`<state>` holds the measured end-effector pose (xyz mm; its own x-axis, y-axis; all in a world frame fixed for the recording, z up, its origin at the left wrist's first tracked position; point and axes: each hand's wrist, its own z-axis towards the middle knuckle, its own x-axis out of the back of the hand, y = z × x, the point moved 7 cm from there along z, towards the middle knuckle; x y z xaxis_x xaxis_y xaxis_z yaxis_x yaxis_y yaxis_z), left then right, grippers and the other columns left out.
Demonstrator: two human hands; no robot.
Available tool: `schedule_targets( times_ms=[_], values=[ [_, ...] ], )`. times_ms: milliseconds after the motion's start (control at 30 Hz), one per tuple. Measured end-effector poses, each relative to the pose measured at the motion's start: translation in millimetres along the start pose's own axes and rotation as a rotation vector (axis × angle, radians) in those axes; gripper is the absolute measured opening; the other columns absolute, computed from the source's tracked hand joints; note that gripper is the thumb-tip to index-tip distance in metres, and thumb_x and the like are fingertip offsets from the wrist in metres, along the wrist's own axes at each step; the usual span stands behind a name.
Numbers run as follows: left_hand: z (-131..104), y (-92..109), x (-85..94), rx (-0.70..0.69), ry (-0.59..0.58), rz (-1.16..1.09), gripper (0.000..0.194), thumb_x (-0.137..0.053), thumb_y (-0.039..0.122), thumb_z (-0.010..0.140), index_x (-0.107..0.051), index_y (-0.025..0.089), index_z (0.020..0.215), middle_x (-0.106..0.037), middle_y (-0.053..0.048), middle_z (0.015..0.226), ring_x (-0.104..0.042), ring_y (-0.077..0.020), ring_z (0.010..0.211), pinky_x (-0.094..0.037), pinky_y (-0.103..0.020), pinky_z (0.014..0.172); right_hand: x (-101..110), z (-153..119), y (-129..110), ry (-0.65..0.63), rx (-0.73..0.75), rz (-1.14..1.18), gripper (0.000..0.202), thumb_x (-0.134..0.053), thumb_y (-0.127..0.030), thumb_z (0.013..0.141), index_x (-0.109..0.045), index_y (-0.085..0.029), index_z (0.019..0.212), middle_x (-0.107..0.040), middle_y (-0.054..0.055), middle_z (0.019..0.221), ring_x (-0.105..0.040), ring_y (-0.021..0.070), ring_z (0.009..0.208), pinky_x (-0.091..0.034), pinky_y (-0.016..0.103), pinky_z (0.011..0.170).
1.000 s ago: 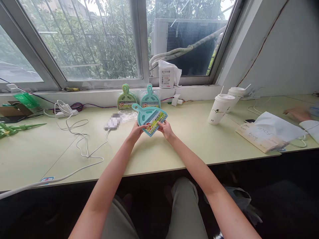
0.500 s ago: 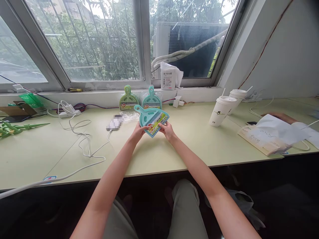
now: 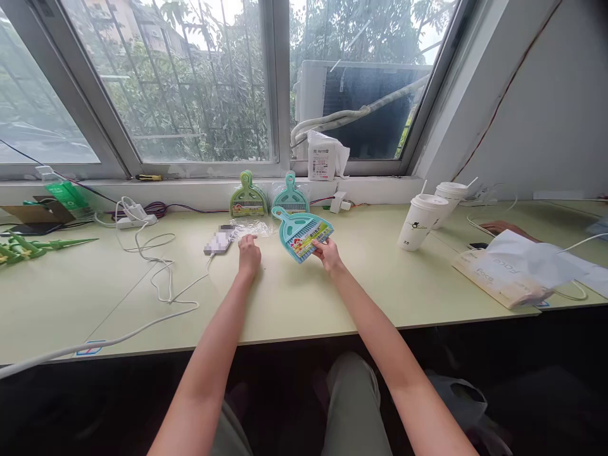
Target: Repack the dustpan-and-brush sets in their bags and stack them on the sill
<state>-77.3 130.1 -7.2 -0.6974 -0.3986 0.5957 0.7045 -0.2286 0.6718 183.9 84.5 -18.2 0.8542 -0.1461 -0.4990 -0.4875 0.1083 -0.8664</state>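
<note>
My right hand (image 3: 327, 254) grips a light-blue mini dustpan and brush set (image 3: 300, 233) by its lower right edge. The set tilts above the table, its handle pointing up and left, with a yellow-green printed label across the bristles. My left hand (image 3: 249, 254) is off the set, low over the table, fingers reaching forward and slightly bent. Just beyond those fingers lies a crumpled clear plastic wrapper (image 3: 254, 227); whether they touch it is hard to see. Against the wall lean a green dustpan set (image 3: 247, 197) and another blue dustpan set (image 3: 290, 191).
A white device (image 3: 220, 240) with a cable (image 3: 164, 278) lies left of my left hand. Two paper cups (image 3: 422, 221) with straws stand at right, near a paper bag (image 3: 503, 272) and another person's hand (image 3: 508, 228). A white package (image 3: 322, 157) sits on the sill.
My left hand has let go of the dustpan set and moved left toward the clear wrapper. My right hand keeps hold of the set, now slightly further right.
</note>
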Motion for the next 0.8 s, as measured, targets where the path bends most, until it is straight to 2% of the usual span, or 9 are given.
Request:
schedule_targets(
  times_ms=[100,200,267,367,500,567,633,733,800],
  values=[
    [-5,-2,-13.0,-0.116,-0.147,0.273,0.055,-0.039,0.018,0.085,-0.041,0.012,0.139,-0.031,-0.014,0.152,-0.019,-0.0294,0.144,-0.020,-0.050,0.115,3,0,-2,0.017,-0.006,0.003,0.019,-0.063,-0.005,0.077,-0.058,-0.017,0.091,-0.072,0.003,0.088,-0.070,0.0157,0.079,-0.061,0.033,0.079],
    [-13,2,-25.8,-0.182,-0.321,0.416,0.054,-0.034,0.031,0.091,-0.035,0.020,0.144,-0.043,-0.012,0.145,-0.032,-0.0295,0.138,-0.017,-0.055,0.113,4,0,-3,0.025,-0.016,-0.003,0.020,-0.064,-0.005,0.076,-0.058,-0.017,0.091,-0.071,0.003,0.086,-0.070,0.0159,0.079,-0.061,0.034,0.080],
    [-14,10,-18.7,-0.208,-0.250,0.508,0.051,-0.031,0.035,0.093,-0.040,0.021,0.141,-0.056,-0.014,0.131,-0.044,-0.0301,0.128,-0.016,-0.055,0.112,5,0,-3,0.028,-0.022,-0.005,0.020,-0.064,-0.004,0.076,-0.058,-0.017,0.090,-0.071,0.003,0.085,-0.070,0.0160,0.079,-0.061,0.034,0.080],
    [-10,16,3.5,-0.122,-0.049,0.605,0.047,-0.031,0.033,0.092,-0.052,0.011,0.129,-0.066,-0.020,0.105,-0.050,-0.0334,0.117,-0.022,-0.053,0.107,6,2,-1,0.029,-0.032,-0.019,0.020,-0.064,-0.005,0.076,-0.057,-0.017,0.091,-0.071,0.003,0.085,-0.070,0.0158,0.077,-0.061,0.034,0.079],
    [-10,20,14.7,-0.047,0.055,0.534,0.040,-0.037,0.029,0.090,-0.053,0.010,0.121,-0.062,-0.022,0.110,-0.048,-0.0360,0.116,-0.032,-0.051,0.099,6,5,2,-0.004,-0.048,-0.055,0.020,-0.064,-0.006,0.077,-0.057,-0.016,0.092,-0.072,0.004,0.089,-0.071,0.0158,0.076,-0.061,0.034,0.079],
    [-13,23,5.7,-0.078,-0.010,0.430,0.044,-0.044,0.034,0.088,-0.049,0.012,0.126,-0.059,-0.021,0.118,-0.047,-0.0357,0.117,-0.036,-0.049,0.096,5,5,4,-0.027,-0.065,-0.071,0.020,-0.064,-0.006,0.076,-0.057,-0.017,0.092,-0.072,0.004,0.089,-0.071,0.0162,0.077,-0.061,0.034,0.078],
    [-19,29,-11.8,-0.193,-0.174,0.360,0.045,-0.050,0.034,0.085,-0.050,0.015,0.126,-0.058,-0.019,0.120,-0.047,-0.0339,0.118,-0.040,-0.046,0.095,2,5,6,-0.054,-0.089,-0.097,0.020,-0.065,-0.006,0.076,-0.057,-0.017,0.091,-0.072,0.004,0.088,-0.071,0.0169,0.077,-0.061,0.035,0.078],
    [-29,37,-30.0,-0.377,-0.374,0.318,0.030,-0.048,0.019,0.083,-0.062,0.019,0.109,-0.060,-0.015,0.116,-0.048,-0.0304,0.117,-0.040,-0.043,0.098,0,4,7,-0.078,-0.130,-0.142,0.020,-0.067,-0.005,0.074,-0.059,-0.015,0.090,-0.072,0.005,0.084,-0.071,0.0180,0.074,-0.061,0.036,0.078],
    [-30,35,-29.4,-0.390,-0.390,0.279,0.032,-0.045,0.012,0.081,-0.064,0.020,0.105,-0.060,-0.014,0.118,-0.047,-0.0297,0.117,-0.041,-0.042,0.099,0,4,7,-0.076,-0.155,-0.159,0.019,-0.067,-0.004,0.074,-0.059,-0.014,0.088,-0.073,0.006,0.082,-0.071,0.0180,0.073,-0.061,0.036,0.077]
  ],
)
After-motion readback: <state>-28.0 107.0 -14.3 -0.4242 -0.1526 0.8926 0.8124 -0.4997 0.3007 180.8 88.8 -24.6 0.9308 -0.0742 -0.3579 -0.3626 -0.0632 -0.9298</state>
